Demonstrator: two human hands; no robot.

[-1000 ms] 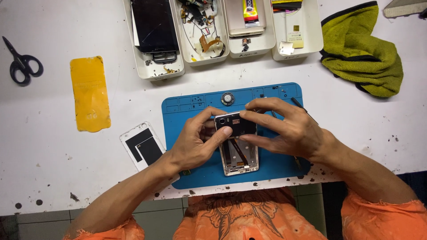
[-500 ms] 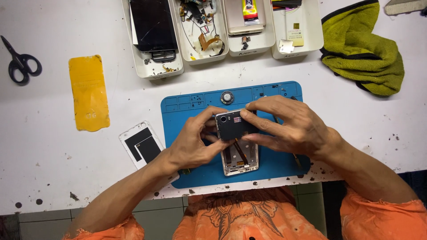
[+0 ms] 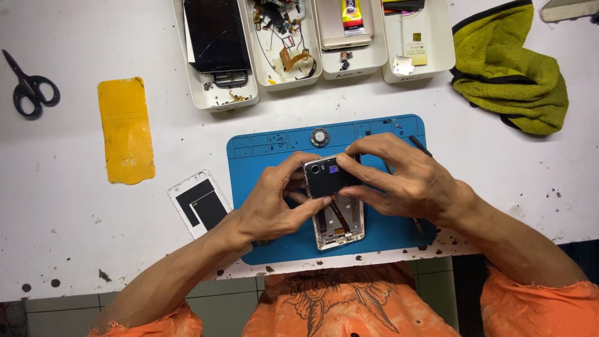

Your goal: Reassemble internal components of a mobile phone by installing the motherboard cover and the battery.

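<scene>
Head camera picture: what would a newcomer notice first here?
Both hands, left hand and right hand, meet over an opened phone on the blue work mat at the centre. A yellow sheet lies to the left, a green towel at the upper right.

A cracked black screen (image 3: 216, 34) lies in the leftmost white tray (image 3: 187, 68); a yellow-labelled battery, perhaps (image 3: 351, 15), two trays right.
</scene>
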